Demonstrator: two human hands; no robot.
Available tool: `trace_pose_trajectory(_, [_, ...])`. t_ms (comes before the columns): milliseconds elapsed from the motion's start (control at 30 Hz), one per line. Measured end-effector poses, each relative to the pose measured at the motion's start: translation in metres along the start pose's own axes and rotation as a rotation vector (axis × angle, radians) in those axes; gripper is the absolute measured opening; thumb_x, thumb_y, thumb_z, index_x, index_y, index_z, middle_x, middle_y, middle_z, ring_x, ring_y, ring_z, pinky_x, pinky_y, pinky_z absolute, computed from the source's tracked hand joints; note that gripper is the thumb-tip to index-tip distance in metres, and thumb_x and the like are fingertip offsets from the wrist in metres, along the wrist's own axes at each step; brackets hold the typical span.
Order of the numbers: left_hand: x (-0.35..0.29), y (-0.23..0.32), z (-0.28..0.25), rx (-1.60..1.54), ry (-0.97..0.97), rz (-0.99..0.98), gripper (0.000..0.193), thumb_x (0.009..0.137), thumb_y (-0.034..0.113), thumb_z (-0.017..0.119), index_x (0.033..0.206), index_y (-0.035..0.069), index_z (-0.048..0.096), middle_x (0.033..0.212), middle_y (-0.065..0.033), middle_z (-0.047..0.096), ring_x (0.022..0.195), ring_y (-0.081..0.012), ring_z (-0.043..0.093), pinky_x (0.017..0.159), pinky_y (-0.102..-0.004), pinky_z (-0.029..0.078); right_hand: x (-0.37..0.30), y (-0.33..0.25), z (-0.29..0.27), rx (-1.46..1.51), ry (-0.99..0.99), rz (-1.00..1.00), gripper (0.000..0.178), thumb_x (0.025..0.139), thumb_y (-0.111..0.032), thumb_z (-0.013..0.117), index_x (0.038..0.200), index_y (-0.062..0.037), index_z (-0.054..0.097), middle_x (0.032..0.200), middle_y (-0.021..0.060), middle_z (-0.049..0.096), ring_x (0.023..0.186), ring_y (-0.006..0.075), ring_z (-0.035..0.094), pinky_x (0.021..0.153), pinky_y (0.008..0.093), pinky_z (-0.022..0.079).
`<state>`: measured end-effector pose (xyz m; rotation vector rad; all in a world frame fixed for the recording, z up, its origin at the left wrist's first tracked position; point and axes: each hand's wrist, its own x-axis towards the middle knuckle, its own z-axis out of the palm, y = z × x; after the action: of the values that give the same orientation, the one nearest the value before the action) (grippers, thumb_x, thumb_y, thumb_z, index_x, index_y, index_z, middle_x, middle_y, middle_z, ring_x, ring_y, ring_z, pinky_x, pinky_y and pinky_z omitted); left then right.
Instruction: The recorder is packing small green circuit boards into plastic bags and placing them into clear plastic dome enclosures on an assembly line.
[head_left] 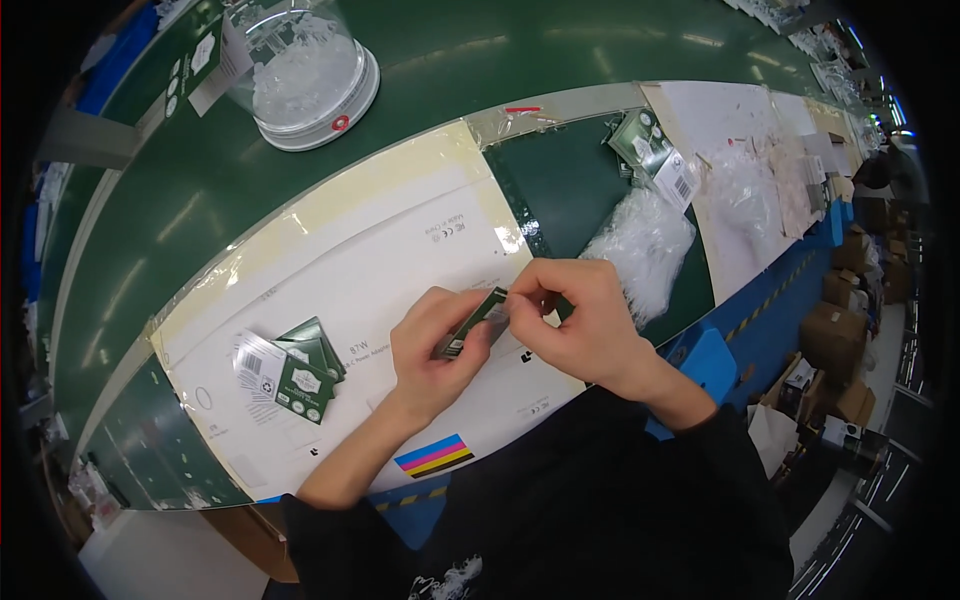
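Note:
Over a white printed sheet (340, 275) on the bench, my left hand (425, 350) is closed round a small dark green carton (482, 316), tilted with its upper end to the right. At that upper end my right hand (585, 315) has thumb and forefinger pinched together. Its fingertips touch the carton's edge; whether they grip a flap or something small is hidden. To the left of my left hand lies a loose, overlapping pile of green-and-white cartons (303, 388), apparently flat.
Beyond my right hand are a bundle of clear plastic bags (648, 245) and a stack of green-and-white cartons (640, 140). A clear round tub (310, 100) of transparent pieces stands at the far left. Cardboard boxes (835, 335) are at the right, past a blue stool (708, 365).

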<state>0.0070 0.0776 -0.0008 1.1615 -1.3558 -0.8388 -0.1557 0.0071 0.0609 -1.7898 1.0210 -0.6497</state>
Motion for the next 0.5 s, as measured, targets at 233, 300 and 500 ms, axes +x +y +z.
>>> trace_pose_trajectory(233, [-0.0024,0.0023,0.0000,0.032,0.006,0.017,0.030,0.074,-0.006,0.065,0.103,-0.003,0.064,0.080,-0.0095,0.060,0.066,-0.0156,0.056,0.057,-0.0236,0.044,-0.0029,0.0017,0.0015,0.002,0.008,-0.020,0.006,0.072,-0.003,0.063,0.071,0.0013,0.059,0.061,0.0066,0.060,0.055,0.0125,0.060,0.052,0.0247,0.045])
trace_pose_trajectory(300, [-0.0016,0.0020,0.0006,0.020,0.009,0.000,0.031,0.072,-0.006,0.067,0.103,-0.001,0.065,0.080,-0.0097,0.061,0.065,-0.0164,0.057,0.056,-0.0242,0.045,-0.0026,0.0010,0.0007,-0.020,0.005,-0.021,0.006,0.072,-0.002,0.063,0.070,0.0011,0.059,0.060,0.0068,0.059,0.054,0.0131,0.060,0.051,0.0249,0.045])
trace_pose_trajectory(500, [0.0005,0.0025,0.0025,0.092,0.009,0.061,0.033,0.071,-0.006,0.068,0.104,-0.001,0.065,0.079,-0.0090,0.060,0.066,-0.0164,0.058,0.056,-0.0242,0.046,-0.0020,0.0017,-0.0004,-0.058,0.010,-0.017,0.007,0.071,-0.003,0.064,0.069,0.0003,0.058,0.058,0.0063,0.058,0.052,0.0133,0.059,0.049,0.0247,0.044])
